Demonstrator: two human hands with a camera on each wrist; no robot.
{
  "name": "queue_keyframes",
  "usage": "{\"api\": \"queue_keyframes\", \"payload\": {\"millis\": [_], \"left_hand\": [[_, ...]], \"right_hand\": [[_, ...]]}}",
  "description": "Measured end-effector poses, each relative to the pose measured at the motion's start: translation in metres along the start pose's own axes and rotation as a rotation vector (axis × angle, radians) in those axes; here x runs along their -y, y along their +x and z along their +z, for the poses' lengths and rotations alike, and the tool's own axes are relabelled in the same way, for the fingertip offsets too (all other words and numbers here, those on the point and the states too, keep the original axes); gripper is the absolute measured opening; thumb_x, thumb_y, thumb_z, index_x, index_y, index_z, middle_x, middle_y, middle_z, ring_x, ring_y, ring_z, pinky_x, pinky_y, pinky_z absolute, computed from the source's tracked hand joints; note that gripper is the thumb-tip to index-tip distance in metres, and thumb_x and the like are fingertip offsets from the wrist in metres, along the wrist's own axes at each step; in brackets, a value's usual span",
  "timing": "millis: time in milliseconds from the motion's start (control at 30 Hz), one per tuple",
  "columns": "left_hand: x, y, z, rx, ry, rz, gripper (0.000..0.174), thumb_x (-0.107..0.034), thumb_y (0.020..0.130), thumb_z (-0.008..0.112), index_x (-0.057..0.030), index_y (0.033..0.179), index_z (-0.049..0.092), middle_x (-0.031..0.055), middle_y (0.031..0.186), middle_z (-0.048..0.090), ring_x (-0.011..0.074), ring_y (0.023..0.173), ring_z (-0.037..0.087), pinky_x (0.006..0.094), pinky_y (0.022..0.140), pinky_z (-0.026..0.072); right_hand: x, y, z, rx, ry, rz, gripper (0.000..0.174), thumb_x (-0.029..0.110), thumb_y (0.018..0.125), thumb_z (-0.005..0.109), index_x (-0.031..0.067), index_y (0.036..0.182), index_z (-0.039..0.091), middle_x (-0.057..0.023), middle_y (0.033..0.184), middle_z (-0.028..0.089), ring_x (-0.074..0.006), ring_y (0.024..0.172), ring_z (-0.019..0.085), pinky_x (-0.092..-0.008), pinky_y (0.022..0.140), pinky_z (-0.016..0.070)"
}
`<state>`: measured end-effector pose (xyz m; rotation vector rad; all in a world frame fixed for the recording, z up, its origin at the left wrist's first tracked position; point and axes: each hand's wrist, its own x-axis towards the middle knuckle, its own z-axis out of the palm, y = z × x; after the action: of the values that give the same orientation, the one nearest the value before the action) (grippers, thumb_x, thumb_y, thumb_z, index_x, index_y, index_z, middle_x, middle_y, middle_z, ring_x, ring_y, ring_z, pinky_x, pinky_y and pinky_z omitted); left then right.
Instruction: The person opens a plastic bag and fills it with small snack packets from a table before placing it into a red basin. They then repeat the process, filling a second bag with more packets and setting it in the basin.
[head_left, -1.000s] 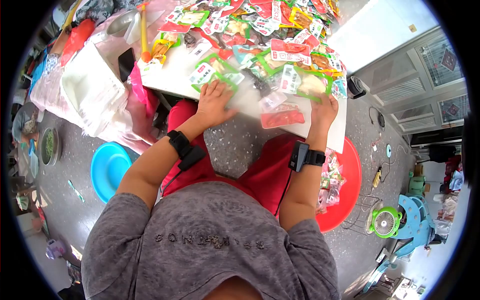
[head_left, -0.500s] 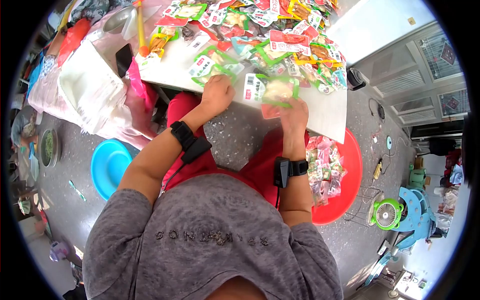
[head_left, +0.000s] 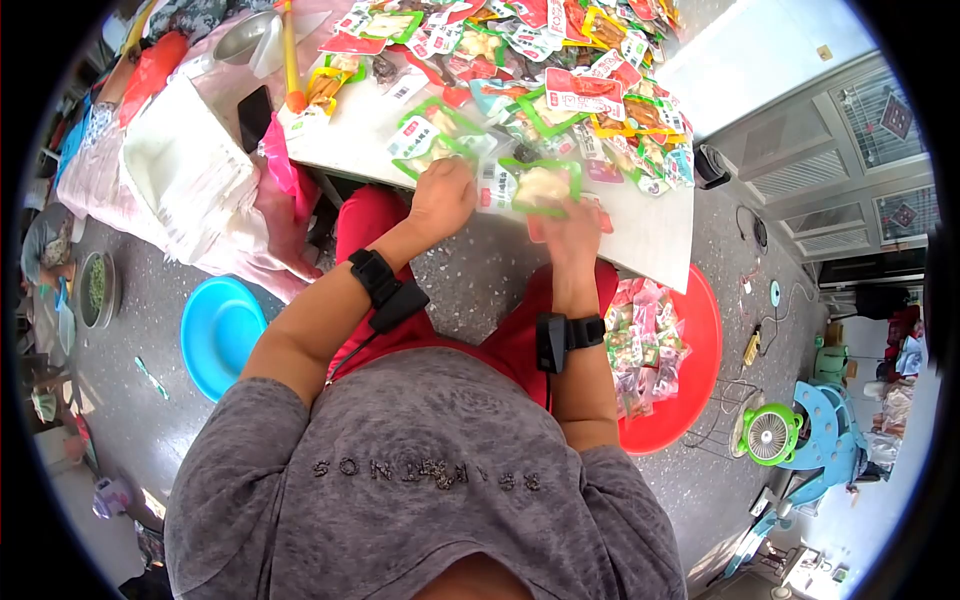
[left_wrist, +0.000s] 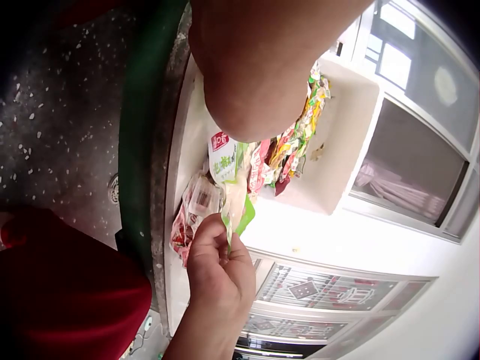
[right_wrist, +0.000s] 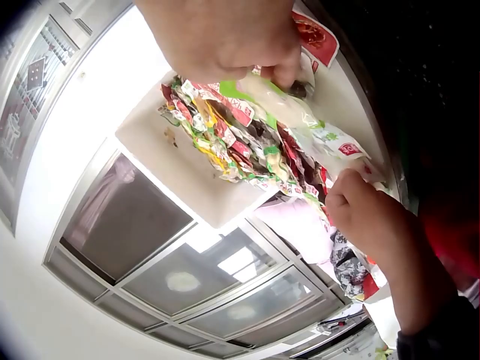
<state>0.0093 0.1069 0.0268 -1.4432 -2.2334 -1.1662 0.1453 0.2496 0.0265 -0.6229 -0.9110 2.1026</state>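
Note:
My right hand (head_left: 574, 235), blurred in the head view, pinches one end of a clear, green-edged food packet (head_left: 540, 187) with pale contents. In the left wrist view that packet's white label (left_wrist: 224, 157) points away from the right hand (left_wrist: 217, 262). My left hand (head_left: 443, 200) has its fingers curled at the label end, fingertips at the packet's edge in the right wrist view (right_wrist: 375, 214). Just beyond the left hand lies another green-edged packet (head_left: 428, 135) on the white table (head_left: 650, 235). A red packet (head_left: 603, 216) shows partly behind the right hand.
A heap of mixed food packets (head_left: 585, 90) covers the table's far side. A red basin (head_left: 700, 350) holding several packets stands on the floor at right, a blue basin (head_left: 215, 335) at left. A phone (head_left: 255, 118) lies by a white sack (head_left: 190, 175).
My right hand has brought the food packet leftward from the table's right side to beside the left hand. The left hand's fingers, spread over a packet earlier, are now curled.

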Motion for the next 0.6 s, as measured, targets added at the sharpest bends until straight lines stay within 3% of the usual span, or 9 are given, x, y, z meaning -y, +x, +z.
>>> {"api": "queue_keyframes", "payload": {"millis": [100,200,300,333,433,467,567,600], "left_hand": [[-0.01,0.001,-0.01,-0.015,-0.048,-0.043,0.018,-0.009,0.069,0.054,0.0002,0.085,0.05,0.0148,0.087,0.053,0.0317,0.085,0.048,0.0361,0.075,0.0386],[-0.027,0.004,-0.015,0.002,-0.127,-0.056,0.033,-0.015,0.072,0.056,0.0003,0.1,0.047,0.0111,0.095,0.053,0.0243,0.088,0.051,0.0309,0.076,0.0397],[-0.034,0.004,-0.001,0.487,-0.876,-0.524,0.04,-0.015,0.074,0.056,-0.0007,0.109,0.042,0.0066,0.097,0.052,0.0162,0.087,0.051,0.0263,0.073,0.041],[-0.04,0.007,-0.004,0.674,-0.882,-0.56,0.039,-0.013,0.076,0.053,-0.002,0.111,0.041,0.0039,0.096,0.051,0.0116,0.084,0.051,0.0234,0.07,0.0418],[-0.051,0.005,-0.002,0.614,-1.367,-0.791,0.037,-0.01,0.077,0.051,-0.0028,0.111,0.041,0.005,0.098,0.051,0.0135,0.084,0.052,0.0249,0.071,0.0428],[-0.048,0.002,0.006,0.517,-1.444,-0.835,0.032,-0.009,0.078,0.048,-0.0034,0.109,0.042,0.0062,0.097,0.052,0.0149,0.084,0.052,0.0271,0.071,0.0441],[-0.053,0.005,0.005,0.286,-1.711,-0.949,0.028,-0.008,0.079,0.046,-0.0035,0.106,0.043,0.0077,0.097,0.052,0.0167,0.084,0.053,0.0293,0.072,0.0447],[-0.052,0.004,0.011,0.217,-1.73,-0.973,0.025,-0.009,0.08,0.045,-0.0032,0.104,0.044,0.0087,0.095,0.052,0.0176,0.083,0.052,0.0311,0.071,0.0448]], "right_hand": [[0.013,-0.003,0.003,-0.02,-0.107,0.021,0.006,-0.004,0.074,0.045,0.0007,0.076,0.043,-0.0125,0.075,0.052,-0.0207,0.066,0.054,-0.0352,0.06,0.0479],[0.034,-0.01,0.016,0.027,-0.194,0.115,0.007,-0.003,0.075,0.045,-0.001,0.082,0.045,-0.011,0.075,0.052,-0.0181,0.066,0.053,-0.0308,0.06,0.0472],[0.036,-0.014,0.018,0.159,-0.335,0.143,0.013,-0.003,0.075,0.046,-0.0024,0.087,0.046,-0.0099,0.078,0.053,-0.0161,0.068,0.053,-0.0279,0.062,0.0463],[0.035,-0.015,0.019,0.206,-0.389,0.138,0.014,-0.003,0.075,0.046,-0.0028,0.089,0.046,-0.0096,0.08,0.053,-0.0155,0.069,0.053,-0.0272,0.063,0.046],[0.028,-0.022,0.021,0.21,-0.283,0.099,0.019,-0.002,0.075,0.047,-0.003,0.094,0.045,-0.0087,0.085,0.052,-0.0144,0.073,0.052,-0.0256,0.065,0.0451],[0.03,-0.024,0.02,0.241,-0.225,0.191,0.026,-0.001,0.076,0.047,-0.0014,0.101,0.043,-0.0084,0.091,0.051,-0.0145,0.078,0.052,-0.0259,0.067,0.0447],[0.019,-0.035,-0.002,0.329,-0.191,0.266,0.031,0.0,0.076,0.048,0.0021,0.107,0.041,-0.0071,0.093,0.051,-0.0142,0.077,0.052,-0.0268,0.065,0.0458],[0.021,-0.045,-0.001,0.401,-0.198,0.37,0.032,0.002,0.076,0.049,0.0044,0.107,0.041,-0.006,0.094,0.052,-0.0129,0.074,0.053,-0.0253,0.059,0.0472]]}}
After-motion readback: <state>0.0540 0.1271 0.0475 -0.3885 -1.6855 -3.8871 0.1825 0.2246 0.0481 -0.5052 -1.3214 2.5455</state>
